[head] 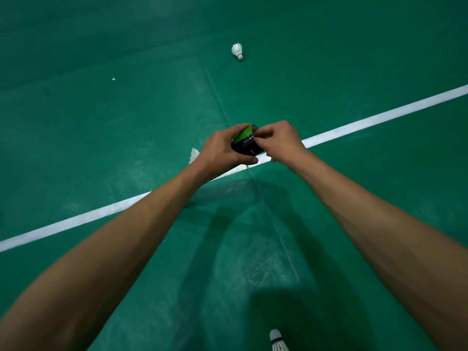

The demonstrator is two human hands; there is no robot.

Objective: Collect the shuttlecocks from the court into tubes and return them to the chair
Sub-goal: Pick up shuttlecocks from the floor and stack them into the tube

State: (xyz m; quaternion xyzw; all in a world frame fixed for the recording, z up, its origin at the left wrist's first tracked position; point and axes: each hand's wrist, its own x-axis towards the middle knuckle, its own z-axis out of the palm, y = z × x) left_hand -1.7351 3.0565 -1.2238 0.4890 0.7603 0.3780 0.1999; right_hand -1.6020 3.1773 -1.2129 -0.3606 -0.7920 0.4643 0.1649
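court floor (106, 138): green matting fills the whole view; the widest open stretches are the far-left part and the far-right corner.
white line (379, 115): runs on a slant from the left edge up to the right edge, passing under both hands.
seam (276, 224): a thin join in the matting, from the far middle down toward the near edge, crossing the white line beneath the hands.
left hand (222, 150): fingers and thumb wrapped round the tube, thumb on its near side, above the white line at mid-court.
right hand (281, 140): just beside the left; thumb and fingers curled, pinching the rim at the tube's far end (whether anything sits between the fingertips is hidden).
tube (247, 144): black with a green band, held off the floor between the two hands, tilted away from the camera.
near shuttlecock (278, 340): at the near edge, cut off by it, cork pointing away.
far shuttlecock (237, 51): lying alone beyond the line, well apart from the hands, open floor all round.
hidden shuttlecock (193, 155): only its feathers show, past the left wrist, near the line.
white fleck (113, 79): a tiny scrap on the far-left floor.
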